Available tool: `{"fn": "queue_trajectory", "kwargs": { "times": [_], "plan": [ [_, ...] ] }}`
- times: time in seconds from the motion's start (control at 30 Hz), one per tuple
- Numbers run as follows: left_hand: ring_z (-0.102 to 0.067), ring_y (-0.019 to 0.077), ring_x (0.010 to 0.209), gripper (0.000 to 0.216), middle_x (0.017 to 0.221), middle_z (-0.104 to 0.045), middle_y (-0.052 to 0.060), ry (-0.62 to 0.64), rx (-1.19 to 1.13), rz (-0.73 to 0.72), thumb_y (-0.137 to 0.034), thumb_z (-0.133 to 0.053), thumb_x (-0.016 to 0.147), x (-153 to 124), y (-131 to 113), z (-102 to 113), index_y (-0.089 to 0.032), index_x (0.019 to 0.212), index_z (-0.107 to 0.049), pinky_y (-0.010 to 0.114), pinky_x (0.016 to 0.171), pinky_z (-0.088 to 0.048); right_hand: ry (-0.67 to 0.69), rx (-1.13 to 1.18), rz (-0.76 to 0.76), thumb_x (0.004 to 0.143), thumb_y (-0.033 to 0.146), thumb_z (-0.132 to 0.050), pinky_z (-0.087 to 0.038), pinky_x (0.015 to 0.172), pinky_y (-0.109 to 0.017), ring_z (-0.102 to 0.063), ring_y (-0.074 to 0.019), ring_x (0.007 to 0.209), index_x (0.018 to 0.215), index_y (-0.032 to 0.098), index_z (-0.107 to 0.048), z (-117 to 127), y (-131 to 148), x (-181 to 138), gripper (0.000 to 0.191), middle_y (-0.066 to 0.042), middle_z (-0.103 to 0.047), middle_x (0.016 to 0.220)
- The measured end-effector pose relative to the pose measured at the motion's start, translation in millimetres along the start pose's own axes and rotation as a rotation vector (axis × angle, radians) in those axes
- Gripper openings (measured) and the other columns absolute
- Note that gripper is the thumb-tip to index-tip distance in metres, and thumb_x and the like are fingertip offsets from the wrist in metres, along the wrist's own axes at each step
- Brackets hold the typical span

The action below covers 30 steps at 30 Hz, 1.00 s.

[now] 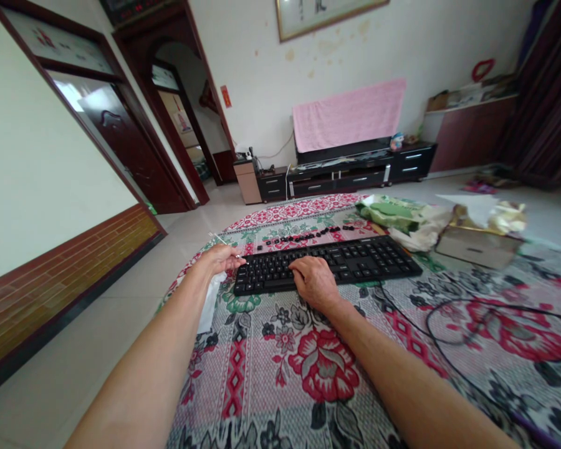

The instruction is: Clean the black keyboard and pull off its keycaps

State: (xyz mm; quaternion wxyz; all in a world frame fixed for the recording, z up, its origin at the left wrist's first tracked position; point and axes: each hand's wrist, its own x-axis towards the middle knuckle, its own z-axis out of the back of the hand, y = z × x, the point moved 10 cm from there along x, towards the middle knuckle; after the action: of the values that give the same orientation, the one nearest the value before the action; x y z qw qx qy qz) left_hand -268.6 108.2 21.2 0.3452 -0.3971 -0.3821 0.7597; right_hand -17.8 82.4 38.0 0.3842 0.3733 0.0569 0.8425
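A black keyboard (355,262) lies across the flowered tablecloth, a little tilted in my view. At its left end, my left hand (222,257) pinches a thin white cotton swab (220,238), one tip close to the keys at the upper left corner. My right hand (314,280) rests on the middle of the keyboard with bent fingers and nothing visible in it; some fingertips are hard to make out. Behind the keyboard lies a row of loose black keycaps (303,237). A white tissue (210,305) is under my left wrist.
A black cable (430,330) loops over the tablecloth (262,374) on the right. Green and white crumpled packaging (393,215) and a box (477,246) with crumpled paper stand at the back right. Beyond the table is a low black cabinet (318,186) with a pink cloth (350,115) above it.
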Motion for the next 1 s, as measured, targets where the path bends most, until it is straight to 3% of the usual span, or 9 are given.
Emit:
{"fn": "queue_trajectory", "kwargs": {
  "times": [0.2,0.43,0.6,0.87,1.0],
  "plan": [
    [-0.063,0.0129,0.05,0.009,0.052,-0.057,0.002,-0.055,0.054,-0.046,-0.005,-0.056,0.078,-1,-7,-2,-0.011,0.074,-0.05,0.018,0.048,-0.051,0.001,0.009,-0.008,0.083,0.016,-0.048,-0.033,0.087,-0.031,-0.055,-0.018,0.094,0.093,0.019,-0.065,0,-1,0,0.02,-0.006,-0.067,0.095],
    [-0.067,0.0167,0.057,0.009,0.055,-0.062,0.004,-0.166,0.289,-0.115,-0.014,-0.061,0.076,-11,-15,-9,-0.01,0.082,-0.056,0.022,0.054,-0.051,0.006,0.008,-0.015,0.082,0.016,-0.048,-0.033,0.086,-0.031,-0.055,-0.0182,0.094,0.092,0.019,-0.065,1,-1,0,0.02,-0.005,-0.067,0.095],
    [-0.067,0.0257,0.067,0.01,0.051,-0.064,0.011,-0.274,0.561,-0.17,-0.012,-0.064,0.065,-11,-28,-17,-0.013,0.058,-0.058,0.027,0.058,-0.05,0.011,0.002,-0.02,0.083,0.017,-0.047,-0.033,0.086,-0.032,-0.055,-0.0185,0.095,0.093,0.019,-0.065,0,-1,1,0.021,-0.006,-0.066,0.097],
    [-0.06,0.0305,0.103,0.015,0.086,-0.07,0.016,-0.352,0.741,-0.31,-0.004,-0.063,0.059,-27,-50,-31,-0.016,0.055,-0.056,0.029,0.077,-0.047,0.004,0.022,-0.017,0.083,0.017,-0.048,-0.033,0.087,-0.032,-0.054,-0.0182,0.095,0.094,0.018,-0.065,-1,-2,0,0.021,-0.006,-0.066,0.097],
    [-0.063,0.0297,0.098,0.012,0.082,-0.07,0.014,-0.345,0.707,-0.276,-0.006,-0.065,0.06,-24,-48,-28,-0.016,0.057,-0.057,0.026,0.068,-0.049,0.002,0.027,-0.019,0.083,0.017,-0.047,-0.032,0.087,-0.032,-0.054,-0.0182,0.095,0.093,0.019,-0.065,-1,-2,0,0.021,-0.006,-0.066,0.097]
  ]
}}
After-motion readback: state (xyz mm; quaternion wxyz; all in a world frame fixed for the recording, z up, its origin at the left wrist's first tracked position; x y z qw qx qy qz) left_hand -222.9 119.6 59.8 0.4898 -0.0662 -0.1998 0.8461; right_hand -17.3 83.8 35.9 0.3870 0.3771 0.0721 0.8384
